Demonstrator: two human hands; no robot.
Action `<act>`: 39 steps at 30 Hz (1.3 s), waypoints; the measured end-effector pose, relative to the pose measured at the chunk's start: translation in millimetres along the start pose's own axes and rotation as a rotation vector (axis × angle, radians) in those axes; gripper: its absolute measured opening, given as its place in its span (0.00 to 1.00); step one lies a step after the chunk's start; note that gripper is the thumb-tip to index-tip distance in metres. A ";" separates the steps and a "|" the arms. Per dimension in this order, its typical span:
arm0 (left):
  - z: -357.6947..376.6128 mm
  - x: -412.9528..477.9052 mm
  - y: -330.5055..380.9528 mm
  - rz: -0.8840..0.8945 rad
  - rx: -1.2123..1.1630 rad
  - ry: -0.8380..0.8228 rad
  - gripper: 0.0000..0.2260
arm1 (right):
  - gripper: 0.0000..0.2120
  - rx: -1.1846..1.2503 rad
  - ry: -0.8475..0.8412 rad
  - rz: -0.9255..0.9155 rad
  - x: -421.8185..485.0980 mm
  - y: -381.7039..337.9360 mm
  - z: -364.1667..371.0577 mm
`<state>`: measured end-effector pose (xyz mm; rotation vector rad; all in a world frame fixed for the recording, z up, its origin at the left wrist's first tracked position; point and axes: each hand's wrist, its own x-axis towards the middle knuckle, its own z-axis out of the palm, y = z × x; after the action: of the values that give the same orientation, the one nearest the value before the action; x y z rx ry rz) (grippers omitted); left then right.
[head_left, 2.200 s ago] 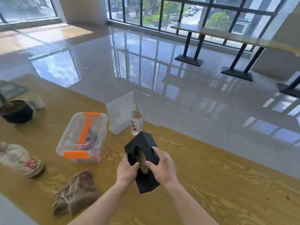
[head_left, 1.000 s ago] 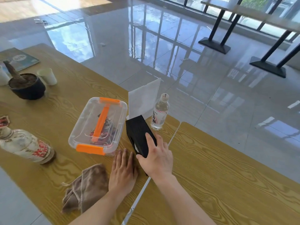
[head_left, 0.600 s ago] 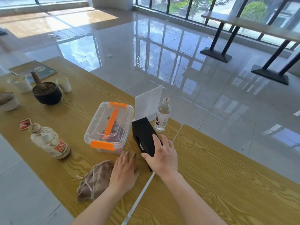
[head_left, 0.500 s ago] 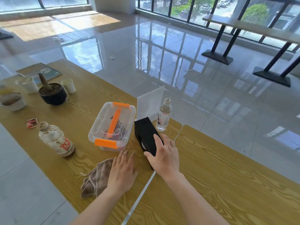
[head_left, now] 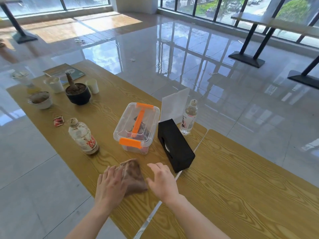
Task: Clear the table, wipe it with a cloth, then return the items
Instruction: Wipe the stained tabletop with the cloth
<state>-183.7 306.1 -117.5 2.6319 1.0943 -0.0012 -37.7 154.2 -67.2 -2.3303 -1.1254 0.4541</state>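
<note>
With the left hand (head_left: 110,185) flat on the brown cloth (head_left: 133,176) at the counter (head_left: 241,187) edge and the right hand (head_left: 163,180) open, empty beside it, a broad wipe risks knocking the black tissue box (head_left: 175,145) or the clear container (head_left: 136,128).

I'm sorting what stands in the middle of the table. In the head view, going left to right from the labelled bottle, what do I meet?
Labelled bottle → clear box with orange clips → black tissue box. The white stand and the water bottle sit behind, overlapping that last stretch, so I leave them out.
</note>
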 end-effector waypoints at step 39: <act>5.3 -16.1 62.5 0.460 -0.268 -0.061 0.21 | 0.14 0.061 0.106 0.243 -41.8 27.3 18.1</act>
<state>-151.3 251.7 -104.2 2.5514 0.4155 0.1486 -54.8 111.9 -94.4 -2.4162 -0.7724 0.4393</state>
